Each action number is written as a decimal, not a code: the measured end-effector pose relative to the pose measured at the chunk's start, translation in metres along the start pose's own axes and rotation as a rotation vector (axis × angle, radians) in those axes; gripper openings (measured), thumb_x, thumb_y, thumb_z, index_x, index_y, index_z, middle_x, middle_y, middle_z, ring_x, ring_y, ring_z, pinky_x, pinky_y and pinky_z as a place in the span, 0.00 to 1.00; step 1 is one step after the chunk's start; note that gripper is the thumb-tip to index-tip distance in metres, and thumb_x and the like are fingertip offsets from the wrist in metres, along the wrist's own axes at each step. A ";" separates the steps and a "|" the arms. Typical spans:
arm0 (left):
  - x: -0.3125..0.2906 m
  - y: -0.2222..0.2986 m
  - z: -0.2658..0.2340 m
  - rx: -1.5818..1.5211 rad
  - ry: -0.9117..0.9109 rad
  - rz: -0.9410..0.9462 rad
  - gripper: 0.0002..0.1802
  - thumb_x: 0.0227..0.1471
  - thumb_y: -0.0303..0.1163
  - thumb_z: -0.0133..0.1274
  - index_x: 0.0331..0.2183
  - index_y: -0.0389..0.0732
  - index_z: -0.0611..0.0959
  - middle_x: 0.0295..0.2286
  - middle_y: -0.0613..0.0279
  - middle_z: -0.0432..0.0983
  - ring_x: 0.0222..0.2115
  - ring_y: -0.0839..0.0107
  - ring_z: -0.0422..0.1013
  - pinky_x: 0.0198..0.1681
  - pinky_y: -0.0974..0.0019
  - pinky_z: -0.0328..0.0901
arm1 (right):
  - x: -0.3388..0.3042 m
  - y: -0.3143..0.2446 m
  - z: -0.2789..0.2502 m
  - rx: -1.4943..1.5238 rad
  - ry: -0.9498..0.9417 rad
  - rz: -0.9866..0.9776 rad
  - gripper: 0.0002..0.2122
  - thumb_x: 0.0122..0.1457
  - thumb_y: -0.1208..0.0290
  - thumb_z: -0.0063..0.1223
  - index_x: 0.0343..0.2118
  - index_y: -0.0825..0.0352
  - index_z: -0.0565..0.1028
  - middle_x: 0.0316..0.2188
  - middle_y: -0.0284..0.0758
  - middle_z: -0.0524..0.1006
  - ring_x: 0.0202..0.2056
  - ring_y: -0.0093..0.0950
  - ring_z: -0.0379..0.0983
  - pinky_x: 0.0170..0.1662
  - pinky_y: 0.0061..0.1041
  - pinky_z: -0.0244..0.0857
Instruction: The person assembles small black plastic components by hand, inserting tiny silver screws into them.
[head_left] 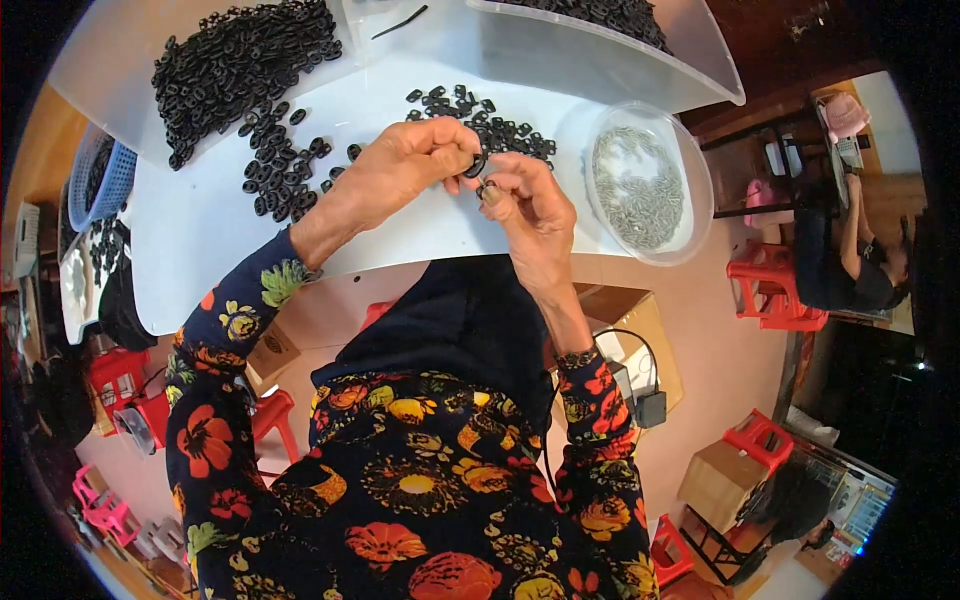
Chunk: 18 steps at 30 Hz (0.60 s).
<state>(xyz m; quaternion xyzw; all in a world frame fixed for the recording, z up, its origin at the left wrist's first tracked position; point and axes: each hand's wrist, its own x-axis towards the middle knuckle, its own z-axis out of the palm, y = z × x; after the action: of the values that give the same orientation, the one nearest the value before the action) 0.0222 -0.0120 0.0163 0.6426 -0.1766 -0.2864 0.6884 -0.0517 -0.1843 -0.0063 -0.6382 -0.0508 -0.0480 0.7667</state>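
Note:
My left hand (pixel 412 168) pinches a small black plastic part (pixel 475 166) between thumb and fingers, over the front of the white table (pixel 190 235). Close beside it, my right hand (pixel 535 210) has its thumb and fingertips pressed together at the part; what they hold is too small and covered to name. Behind the hands lies a scatter of black oval parts (pixel 520 140) with holes. More loose black parts (pixel 280 170) spread to the left of my left hand. To the right stands a clear round tub (pixel 704 205) with many small silver pins (pixel 640 205) in it.
A large heap of black parts (pixel 245 65) spills from a translucent bin at the far left. Another translucent bin (pixel 600 65) stands at the far right. A thin black strip (pixel 400 22) lies between them. A blue basket (pixel 105 185) sits left. Another person (pixel 865 260) works at the right.

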 end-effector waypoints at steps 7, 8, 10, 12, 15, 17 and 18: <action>0.002 0.004 0.002 0.192 -0.037 0.099 0.09 0.56 0.29 0.45 0.37 0.34 0.75 0.28 0.65 0.71 0.29 0.77 0.70 0.34 0.73 0.64 | -0.001 0.005 -0.001 0.034 0.045 -0.011 0.11 0.57 0.79 0.52 0.44 0.67 0.70 0.29 0.28 0.75 0.30 0.13 0.65 0.35 0.14 0.61; 0.003 0.005 0.003 0.192 -0.037 0.098 0.09 0.56 0.29 0.45 0.37 0.34 0.75 0.28 0.65 0.71 0.29 0.77 0.70 0.34 0.73 0.64 | -0.001 0.005 -0.001 0.015 0.050 -0.013 0.11 0.57 0.79 0.52 0.44 0.67 0.70 0.29 0.28 0.75 0.30 0.13 0.65 0.34 0.14 0.61; 0.004 0.006 0.005 0.171 -0.010 0.096 0.08 0.56 0.27 0.45 0.37 0.33 0.74 0.28 0.66 0.71 0.29 0.77 0.70 0.35 0.73 0.64 | -0.001 0.005 -0.001 -0.005 0.053 -0.015 0.11 0.57 0.79 0.52 0.44 0.67 0.70 0.29 0.28 0.75 0.30 0.13 0.65 0.34 0.14 0.61; 0.004 0.008 0.006 0.186 -0.004 0.097 0.08 0.55 0.27 0.45 0.36 0.33 0.74 0.28 0.66 0.70 0.29 0.77 0.69 0.34 0.73 0.64 | -0.001 0.005 0.000 -0.001 0.061 -0.025 0.11 0.57 0.79 0.53 0.43 0.67 0.71 0.28 0.28 0.75 0.29 0.12 0.65 0.32 0.13 0.60; 0.006 0.007 0.005 0.177 -0.005 0.102 0.07 0.55 0.26 0.45 0.36 0.33 0.74 0.27 0.67 0.69 0.29 0.78 0.69 0.34 0.73 0.64 | -0.001 0.003 0.003 0.009 0.078 -0.029 0.11 0.56 0.79 0.53 0.43 0.66 0.71 0.28 0.26 0.74 0.28 0.12 0.64 0.31 0.12 0.60; 0.006 0.006 0.004 0.153 -0.007 0.107 0.07 0.54 0.25 0.44 0.35 0.33 0.74 0.26 0.67 0.69 0.28 0.78 0.68 0.34 0.73 0.64 | -0.001 0.004 0.003 0.004 0.081 -0.024 0.11 0.56 0.78 0.53 0.43 0.66 0.71 0.27 0.26 0.73 0.28 0.12 0.64 0.31 0.12 0.59; 0.006 0.006 0.003 0.188 -0.015 0.126 0.07 0.54 0.25 0.44 0.35 0.33 0.74 0.26 0.68 0.68 0.28 0.79 0.68 0.34 0.73 0.64 | -0.001 0.005 0.003 0.001 0.086 -0.019 0.11 0.56 0.78 0.54 0.43 0.66 0.72 0.27 0.25 0.73 0.27 0.12 0.64 0.30 0.12 0.59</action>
<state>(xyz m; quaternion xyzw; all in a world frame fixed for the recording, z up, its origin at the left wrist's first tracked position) 0.0261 -0.0186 0.0217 0.6897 -0.2476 -0.2295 0.6406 -0.0523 -0.1807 -0.0107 -0.6347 -0.0239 -0.0824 0.7679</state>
